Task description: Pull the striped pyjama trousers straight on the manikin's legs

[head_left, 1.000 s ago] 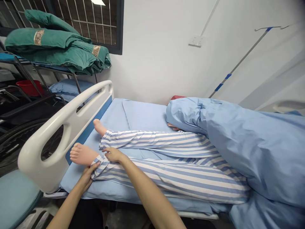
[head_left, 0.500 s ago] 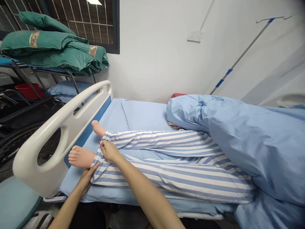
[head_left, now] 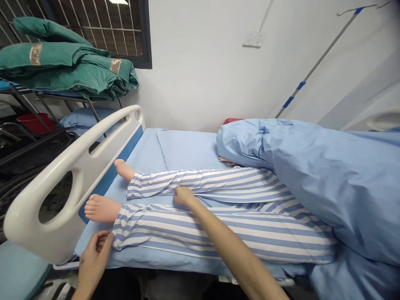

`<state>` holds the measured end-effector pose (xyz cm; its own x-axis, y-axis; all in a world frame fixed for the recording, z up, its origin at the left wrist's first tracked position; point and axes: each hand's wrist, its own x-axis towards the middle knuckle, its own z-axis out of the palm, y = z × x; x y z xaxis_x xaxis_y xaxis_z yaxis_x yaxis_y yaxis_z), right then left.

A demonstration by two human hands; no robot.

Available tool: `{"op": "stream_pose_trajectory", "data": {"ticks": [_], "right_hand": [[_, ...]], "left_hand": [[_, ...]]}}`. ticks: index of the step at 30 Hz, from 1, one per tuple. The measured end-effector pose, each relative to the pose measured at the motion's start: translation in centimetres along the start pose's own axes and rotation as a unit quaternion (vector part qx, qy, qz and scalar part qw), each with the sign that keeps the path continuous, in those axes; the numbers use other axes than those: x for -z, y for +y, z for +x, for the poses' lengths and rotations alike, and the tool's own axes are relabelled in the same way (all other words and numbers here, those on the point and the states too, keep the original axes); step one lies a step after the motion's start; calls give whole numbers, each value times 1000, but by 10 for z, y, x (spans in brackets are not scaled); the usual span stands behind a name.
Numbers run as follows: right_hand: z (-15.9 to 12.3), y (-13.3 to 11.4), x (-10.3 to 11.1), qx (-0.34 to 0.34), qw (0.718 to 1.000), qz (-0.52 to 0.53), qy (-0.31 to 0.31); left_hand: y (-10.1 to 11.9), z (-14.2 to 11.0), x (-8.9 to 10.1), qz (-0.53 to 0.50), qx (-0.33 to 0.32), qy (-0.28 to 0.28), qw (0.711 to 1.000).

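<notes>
In the head view, a person's left hand [head_left: 94, 255] is curling loosely beside the near cuff [head_left: 120, 229], now apart from the striped trousers [head_left: 181, 227] and showing nothing in its grasp. The right hand [head_left: 184, 195], having moved up from the hem, is bending its fingers between the two trouser legs; whether it is gripping fabric cannot be told. The trousers are lying along the blue sheet [head_left: 190, 146], the freed cuff resting around the ankle, apparently marking a pause in its handling.

blue-white striped trousers [head_left: 262, 229] lie outstretched, legs apart.
</notes>
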<state>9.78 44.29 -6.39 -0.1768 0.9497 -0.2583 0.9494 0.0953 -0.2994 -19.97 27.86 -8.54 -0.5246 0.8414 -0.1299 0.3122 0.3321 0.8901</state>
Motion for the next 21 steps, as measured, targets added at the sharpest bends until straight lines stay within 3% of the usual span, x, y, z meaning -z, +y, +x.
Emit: {"op": "stream_pose_trajectory", "data": {"ticks": [2, 5, 8, 10, 12, 15, 17, 21], "right_hand": [[-7, 29, 4, -12, 1000, -1, -3], [-20, 57, 4, -32, 999, 4, 0], [-30, 69, -2, -53, 998, 14, 8], [-32, 73, -6, -64, 998, 22, 13], [-31, 76, -10, -73, 997, 31, 17], [-26, 80, -13, -82, 995, 45, 18], [-23, 83, -15, -83, 995, 55, 17], [-19, 86, -15, -83, 994, 71, 16]], "left_hand": [[27, -11, -6, 79, -99, 20, 992], [82, -3, -43, 68, -261, -56, 961], [127, 37, -99, 55, -362, -119, 923], [142, 73, -130, 137, -416, -153, 886], [146, 108, -150, 255, -426, -179, 849], [143, 145, -155, 423, -377, -230, 791], [141, 161, -149, 475, -355, -264, 761], [144, 182, -131, 475, -373, -284, 745]]}}
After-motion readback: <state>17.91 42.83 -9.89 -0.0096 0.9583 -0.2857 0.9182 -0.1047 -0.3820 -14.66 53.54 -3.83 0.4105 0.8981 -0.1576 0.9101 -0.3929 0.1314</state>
